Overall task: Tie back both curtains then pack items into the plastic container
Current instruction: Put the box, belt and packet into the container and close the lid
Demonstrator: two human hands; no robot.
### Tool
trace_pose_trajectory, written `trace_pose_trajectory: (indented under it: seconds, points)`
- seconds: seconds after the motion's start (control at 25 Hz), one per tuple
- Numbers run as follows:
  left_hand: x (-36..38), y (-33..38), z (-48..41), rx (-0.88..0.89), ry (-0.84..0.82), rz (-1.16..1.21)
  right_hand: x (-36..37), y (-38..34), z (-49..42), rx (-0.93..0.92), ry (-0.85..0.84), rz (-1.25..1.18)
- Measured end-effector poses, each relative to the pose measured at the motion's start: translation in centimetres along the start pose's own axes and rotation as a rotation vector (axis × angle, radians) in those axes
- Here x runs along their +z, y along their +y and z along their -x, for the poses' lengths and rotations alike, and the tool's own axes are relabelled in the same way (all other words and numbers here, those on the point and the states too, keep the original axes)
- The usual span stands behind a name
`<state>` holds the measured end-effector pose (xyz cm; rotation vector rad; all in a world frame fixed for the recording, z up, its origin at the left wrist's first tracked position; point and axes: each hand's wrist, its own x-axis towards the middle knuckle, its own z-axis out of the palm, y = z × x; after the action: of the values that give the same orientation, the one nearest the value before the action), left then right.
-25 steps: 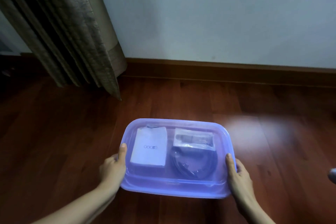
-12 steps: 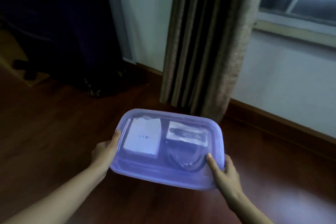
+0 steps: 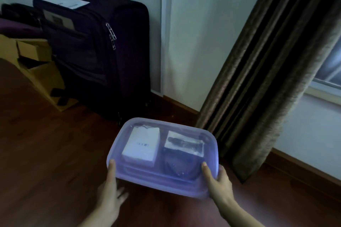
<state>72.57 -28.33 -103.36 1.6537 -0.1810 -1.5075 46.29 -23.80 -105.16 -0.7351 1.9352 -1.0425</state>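
I carry the lidded blue-tinted plastic container [image 3: 166, 123] above the wooden floor. Through its lid show a white box [image 3: 142, 146], a clear packet with a dark item [image 3: 184, 143] and a dark coiled cable [image 3: 180, 167]. My left hand [image 3: 108, 195] holds the near left edge, thumb on the lid and fingers spread underneath. At the near right corner my right hand [image 3: 219, 184] grips it, thumb on top. A brown curtain [image 3: 267, 72] hangs in gathered folds just behind and right of the container.
A dark purple suitcase [image 3: 96, 46] stands against the wall at the left, with open cardboard boxes [image 3: 36, 72] beside it. A window [image 3: 330, 68] sits at the far right behind the curtain. Dark wooden floor [image 3: 46, 153] spreads to the left.
The view has swung left: the suitcase and boxes have come into sight and the curtain has shifted to the right. The container stays held in both hands, now tilted and farther right.
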Motion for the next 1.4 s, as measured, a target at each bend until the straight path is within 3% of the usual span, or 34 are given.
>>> trace_pose_trajectory:
  seconds: [0.08,0.16,0.4,0.56,0.72,0.8,0.96,1.2,1.4]
  points:
    - [1.7,-0.8,0.1,-0.114,-0.073,0.089,1.8,-0.6,-1.0,-0.014,-0.01,0.021]
    - [3.5,-1.0,-0.7,-0.11,-0.083,0.122,3.5,-0.9,-1.9,-0.025,-0.026,0.042]
    - [5.6,0.2,-7.4,-0.064,0.054,0.179,8.4,-1.1,-5.8,0.05,-0.18,0.056]
    - [6.9,-0.7,-11.3,-0.066,0.108,0.189,10.7,-0.6,-6.9,-0.359,-0.191,0.527]
    - [8.0,-1.6,-13.4,-0.068,0.104,0.183,12.5,0.9,-8.7,-0.535,-0.454,0.911]
    - [8.7,-1.6,-14.2,-0.06,0.063,0.171,13.1,2.0,-9.8,-0.684,-0.338,1.059]
    - [10.7,-1.0,-16.1,-0.032,-0.057,0.121,13.9,2.1,-12.1,-0.603,-0.406,1.231]
    - [14.2,0.0,-19.2,0.025,-0.278,0.068,13.6,0.4,-16.7,-0.645,-0.211,1.194]
    - [16.5,0.5,-20.2,-0.046,-0.382,0.004,12.9,-0.7,-18.4,-0.59,-0.211,1.152]
